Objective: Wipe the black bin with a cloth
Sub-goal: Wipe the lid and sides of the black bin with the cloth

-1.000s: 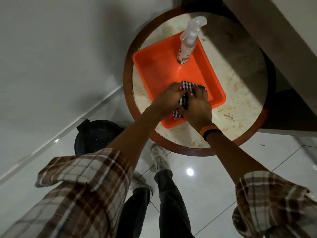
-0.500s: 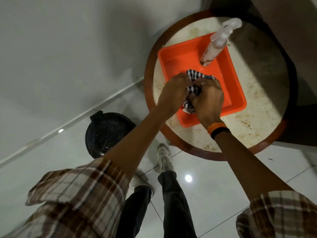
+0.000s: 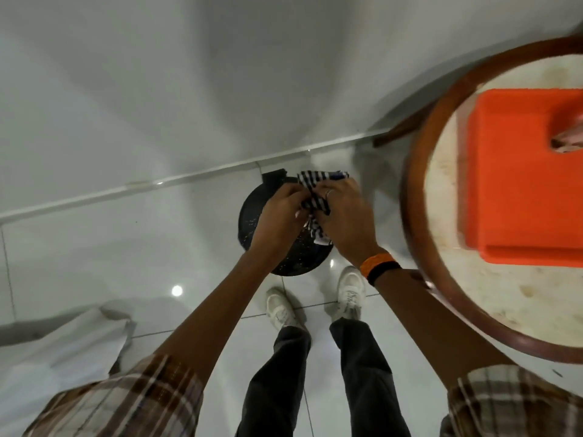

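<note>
The black bin (image 3: 252, 222) stands on the white tiled floor by the wall, its round lid speckled with light dust. Both hands hover above it, holding a black-and-white checked cloth (image 3: 318, 184) bunched between them. My left hand (image 3: 284, 212) grips the cloth's left side. My right hand (image 3: 344, 216), with a ring and an orange and black wristband, grips its right side. The hands hide much of the bin's lid; whether the cloth touches the lid cannot be told.
A round table (image 3: 416, 171) with a brown rim and marbled top stands at the right, carrying an orange tray (image 3: 520, 184). My white shoes (image 3: 284, 307) are just in front of the bin. White fabric (image 3: 63, 339) lies at the lower left.
Both hands lifted the cloth out of the orange tray and carried it left and down over the black bin. The view swung left, pushing the table to the right edge.
</note>
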